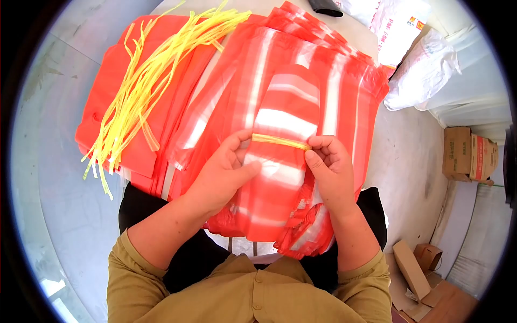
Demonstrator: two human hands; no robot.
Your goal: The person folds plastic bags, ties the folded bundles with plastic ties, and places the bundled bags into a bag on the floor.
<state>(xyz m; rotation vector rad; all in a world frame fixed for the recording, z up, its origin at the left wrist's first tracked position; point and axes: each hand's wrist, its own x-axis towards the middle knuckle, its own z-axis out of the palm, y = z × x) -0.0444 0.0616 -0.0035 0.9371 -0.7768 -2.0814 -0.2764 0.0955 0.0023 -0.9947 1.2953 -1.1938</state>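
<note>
With two bare hands in play, rests the left hand [230, 166] at one side of the folded bundle [290, 102], half curled, with thumb and forefinger parted, laying the thumb on the striped face and touching the yellow band [280, 141] at its near end with the forefinger. With the right hand [331, 164], pinches the other end of that single band, with thumb and forefinger brought together and the remaining fingers bent loosely

Has one broad striped pile [358, 86] of thin red and white plastic under the bundle, in layers too overlapped to count, ruffled along the upper edge. To the left of that, has one plain red stack [107, 70], also uncountable in layers. Across the plain stack, has one loose bunch of yellow strips [145, 86], many and too tangled to count, splaying at both ends

Holds the one bundle lengthwise on the striped pile, between both hands, glossy and rounded at the top, red with whitish crosswise bars. Has the one band lying across its middle, narrow, flat and slightly slanted, dropping a little toward the right hand. Cannot tell from this view how far around the back it goes
</note>
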